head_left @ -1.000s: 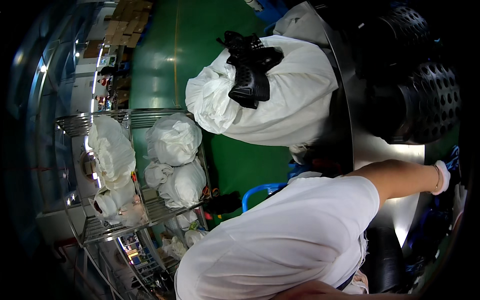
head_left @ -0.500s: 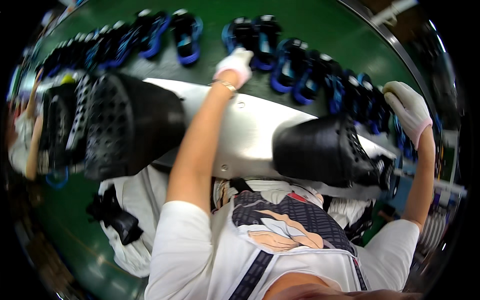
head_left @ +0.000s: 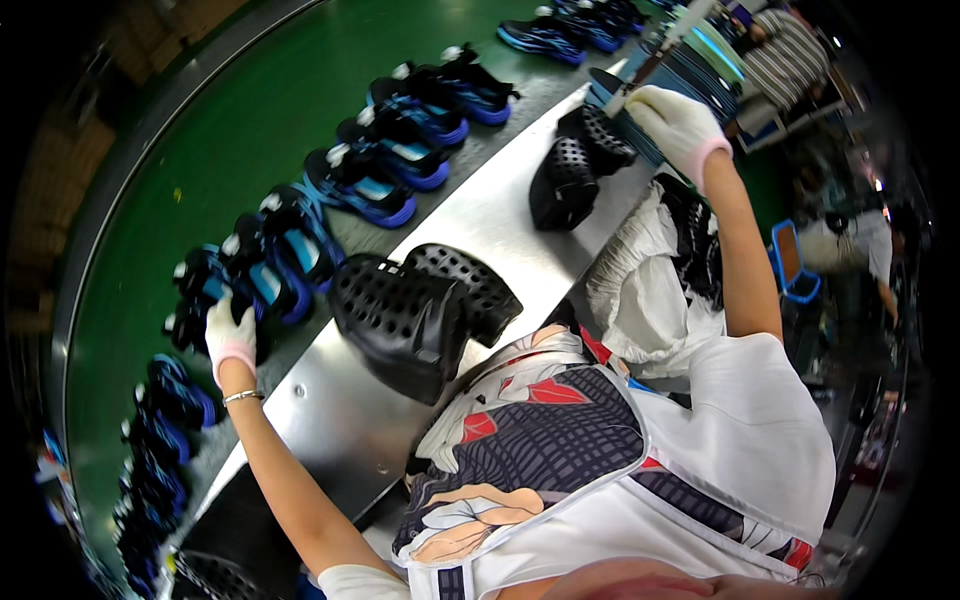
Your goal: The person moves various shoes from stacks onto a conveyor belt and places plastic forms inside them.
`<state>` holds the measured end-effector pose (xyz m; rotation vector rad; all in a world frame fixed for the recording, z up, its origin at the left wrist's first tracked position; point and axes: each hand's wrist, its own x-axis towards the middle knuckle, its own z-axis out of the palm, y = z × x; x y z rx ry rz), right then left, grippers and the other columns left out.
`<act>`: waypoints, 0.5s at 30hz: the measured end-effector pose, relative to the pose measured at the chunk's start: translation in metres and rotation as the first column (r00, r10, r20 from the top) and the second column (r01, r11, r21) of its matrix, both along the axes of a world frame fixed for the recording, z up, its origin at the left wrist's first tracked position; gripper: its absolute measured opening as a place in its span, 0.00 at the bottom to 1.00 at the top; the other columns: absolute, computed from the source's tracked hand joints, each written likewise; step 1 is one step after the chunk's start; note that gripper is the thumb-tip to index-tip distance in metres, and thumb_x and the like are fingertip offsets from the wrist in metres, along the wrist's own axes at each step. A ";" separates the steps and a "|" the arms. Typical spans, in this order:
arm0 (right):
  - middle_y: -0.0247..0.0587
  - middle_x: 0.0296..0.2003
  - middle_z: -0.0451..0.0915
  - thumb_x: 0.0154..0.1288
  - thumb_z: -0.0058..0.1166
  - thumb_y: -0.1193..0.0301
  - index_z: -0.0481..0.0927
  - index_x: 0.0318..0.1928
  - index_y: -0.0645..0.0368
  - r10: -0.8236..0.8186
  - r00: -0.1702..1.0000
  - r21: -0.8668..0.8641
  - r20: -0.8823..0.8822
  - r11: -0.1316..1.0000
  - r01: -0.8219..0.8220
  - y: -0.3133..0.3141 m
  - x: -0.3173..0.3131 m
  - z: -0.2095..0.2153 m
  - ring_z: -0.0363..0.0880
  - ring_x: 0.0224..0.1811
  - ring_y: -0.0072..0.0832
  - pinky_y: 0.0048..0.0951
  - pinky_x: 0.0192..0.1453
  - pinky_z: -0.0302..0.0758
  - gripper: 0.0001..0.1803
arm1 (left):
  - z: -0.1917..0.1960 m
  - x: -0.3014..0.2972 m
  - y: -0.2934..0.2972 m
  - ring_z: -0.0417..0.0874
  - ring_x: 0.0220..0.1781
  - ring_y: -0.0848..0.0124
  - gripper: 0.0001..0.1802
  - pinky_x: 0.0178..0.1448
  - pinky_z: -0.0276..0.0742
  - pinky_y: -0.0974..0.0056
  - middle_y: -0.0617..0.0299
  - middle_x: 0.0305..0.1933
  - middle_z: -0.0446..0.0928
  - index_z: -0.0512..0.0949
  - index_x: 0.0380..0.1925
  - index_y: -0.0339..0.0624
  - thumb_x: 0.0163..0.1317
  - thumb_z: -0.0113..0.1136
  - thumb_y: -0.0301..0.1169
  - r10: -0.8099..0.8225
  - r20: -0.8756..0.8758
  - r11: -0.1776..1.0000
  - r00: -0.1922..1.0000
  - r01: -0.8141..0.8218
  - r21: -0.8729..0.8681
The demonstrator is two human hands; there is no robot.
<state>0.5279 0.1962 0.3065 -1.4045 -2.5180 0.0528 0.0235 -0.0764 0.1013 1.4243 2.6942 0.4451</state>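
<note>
My left hand [head_left: 231,338], in a white glove with a pink cuff, is at a black-and-blue sports shoe [head_left: 190,322] in the row at the left. Its fingers are bent over the shoe's edge and seem to grip it. My right hand [head_left: 682,128], gloved the same way, is stretched to the upper right, beside a stack of teal flat pieces [head_left: 650,142]. Its fingers are curled together, and what they hold, if anything, is hidden. Between my hands, black perforated boot-shaped pieces [head_left: 395,325] stand on a metal shelf [head_left: 480,228].
Shoes [head_left: 360,185] stand in a long row on the green belt [head_left: 215,150]. More black perforated pieces [head_left: 565,185] are near my right arm. White cloth [head_left: 640,275] hangs below the shelf. At the right are a blue stool [head_left: 795,262] and people [head_left: 785,65].
The view has turned and tilted strongly. My left hand stays by the shoes, now at the left. My right hand has gone from beside the shoe row to the teal stack.
</note>
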 end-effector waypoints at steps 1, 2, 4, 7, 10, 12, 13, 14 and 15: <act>0.49 0.39 0.80 0.65 0.45 0.62 0.79 0.41 0.58 -0.046 0.999 -0.011 0.019 0.999 0.046 -0.001 0.007 -0.005 0.78 0.45 0.46 0.38 0.49 0.74 0.15 | -0.001 -0.005 0.005 0.75 0.52 0.46 0.25 0.57 0.72 0.55 0.44 0.51 0.73 0.74 0.52 0.34 0.56 0.62 0.37 0.024 -0.021 0.998 0.999 -0.025 -0.059; 0.49 0.39 0.80 0.65 0.45 0.61 0.79 0.41 0.58 -0.099 0.990 0.011 0.097 0.995 0.099 0.004 0.017 -0.011 0.77 0.45 0.46 0.38 0.49 0.73 0.15 | -0.003 -0.009 0.010 0.75 0.52 0.47 0.25 0.57 0.72 0.55 0.44 0.51 0.73 0.75 0.51 0.33 0.56 0.62 0.38 0.052 -0.044 0.992 0.998 -0.057 -0.114; 0.49 0.40 0.79 0.67 0.47 0.64 0.78 0.44 0.59 -0.139 0.980 -0.076 0.139 0.986 0.150 0.004 0.028 -0.023 0.77 0.45 0.45 0.36 0.51 0.73 0.13 | -0.009 -0.011 0.009 0.75 0.50 0.45 0.24 0.55 0.73 0.54 0.43 0.49 0.74 0.76 0.47 0.32 0.55 0.62 0.39 0.042 -0.110 0.993 0.993 -0.053 -0.106; 0.48 0.40 0.78 0.66 0.47 0.65 0.78 0.44 0.58 -0.102 0.988 -0.143 0.114 0.983 0.118 0.010 0.050 -0.051 0.77 0.46 0.44 0.35 0.52 0.73 0.13 | -0.004 -0.010 0.008 0.75 0.47 0.44 0.22 0.51 0.72 0.53 0.42 0.44 0.76 0.77 0.40 0.32 0.56 0.59 0.42 -0.055 -0.042 0.977 0.998 0.045 -0.207; 0.44 0.45 0.76 0.62 0.50 0.70 0.76 0.48 0.57 -0.092 0.993 -0.186 0.073 0.977 0.104 0.012 0.061 -0.072 0.77 0.46 0.41 0.32 0.53 0.73 0.13 | 0.002 0.012 0.005 0.76 0.45 0.45 0.20 0.50 0.72 0.53 0.44 0.41 0.76 0.77 0.37 0.32 0.58 0.58 0.41 -0.069 0.047 0.983 0.997 0.076 -0.167; 0.44 0.48 0.75 0.60 0.51 0.73 0.75 0.49 0.56 -0.055 0.997 -0.200 0.044 0.978 0.063 0.016 0.062 -0.085 0.77 0.46 0.41 0.32 0.53 0.73 0.15 | -0.001 0.024 -0.001 0.76 0.45 0.46 0.19 0.50 0.72 0.54 0.45 0.41 0.76 0.77 0.38 0.32 0.59 0.58 0.41 -0.074 0.026 0.994 0.997 0.076 -0.081; 0.44 0.50 0.73 0.58 0.52 0.76 0.74 0.49 0.56 -0.021 0.998 -0.180 0.064 0.983 0.032 0.022 0.064 -0.092 0.76 0.47 0.41 0.32 0.54 0.73 0.17 | -0.001 0.032 -0.001 0.77 0.45 0.47 0.19 0.50 0.72 0.55 0.46 0.41 0.76 0.78 0.39 0.32 0.60 0.57 0.40 -0.063 0.018 0.997 0.998 0.064 -0.035; 0.44 0.49 0.73 0.58 0.52 0.76 0.74 0.49 0.56 -0.008 0.997 -0.156 0.072 0.988 0.019 0.025 0.065 -0.096 0.76 0.48 0.41 0.32 0.54 0.73 0.17 | -0.001 0.034 0.002 0.77 0.45 0.48 0.19 0.50 0.72 0.55 0.46 0.41 0.76 0.78 0.39 0.32 0.60 0.57 0.40 -0.070 0.036 0.995 0.997 0.072 -0.065; 0.44 0.48 0.73 0.57 0.53 0.76 0.74 0.48 0.56 0.011 0.997 -0.133 0.077 0.991 -0.001 0.029 0.063 -0.099 0.75 0.48 0.41 0.32 0.54 0.73 0.16 | -0.001 0.038 0.004 0.77 0.44 0.48 0.18 0.50 0.72 0.55 0.46 0.41 0.76 0.78 0.38 0.32 0.60 0.57 0.40 -0.085 0.032 0.996 0.996 0.086 -0.017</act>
